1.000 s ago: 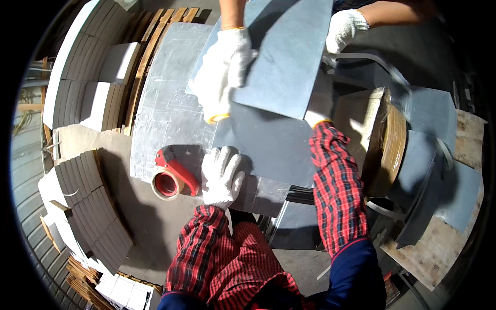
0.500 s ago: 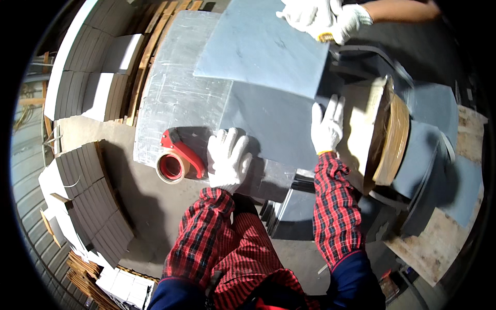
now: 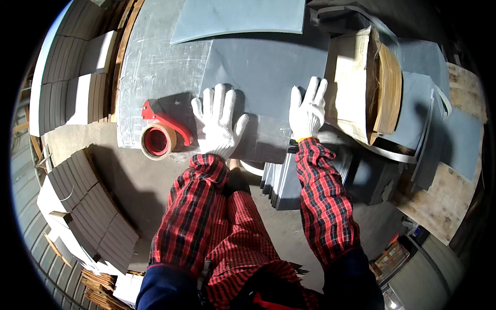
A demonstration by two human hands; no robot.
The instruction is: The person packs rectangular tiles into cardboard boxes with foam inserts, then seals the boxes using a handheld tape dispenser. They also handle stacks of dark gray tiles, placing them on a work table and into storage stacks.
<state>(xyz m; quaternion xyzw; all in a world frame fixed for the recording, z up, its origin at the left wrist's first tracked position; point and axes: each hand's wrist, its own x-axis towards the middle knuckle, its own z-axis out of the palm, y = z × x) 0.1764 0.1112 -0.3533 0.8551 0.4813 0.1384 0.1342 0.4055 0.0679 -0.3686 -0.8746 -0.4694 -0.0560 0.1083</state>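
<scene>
Since a moment ago the right hand (image 3: 307, 109) has slid left along the near edge of the dark grey sheet (image 3: 263, 67), and the lighter sheet (image 3: 238, 18) that a co-worker's gloved hands were carrying has gone to the far end, with those hands now out of view. Both hands wear white gloves and lie flat, fingers spread wide and gripping nothing. The left hand (image 3: 219, 120) presses the sheet's near left corner; the right presses its near edge, just left of a cardboard box (image 3: 356, 88).

That dark sheet lies on a silvery table (image 3: 155, 67), its near edge hanging over a stack of grey sheets (image 3: 281, 178) below. A red tape dispenser (image 3: 161, 134) sits just left of the left hand, at the table's near edge. More grey stacks (image 3: 88, 206) stand on the floor to the left.

As a judgement, the sheet could slide off square if one palm pushes harder than the other. The dispenser sits close enough to the edge that a nudge from the left wrist might knock it off.
</scene>
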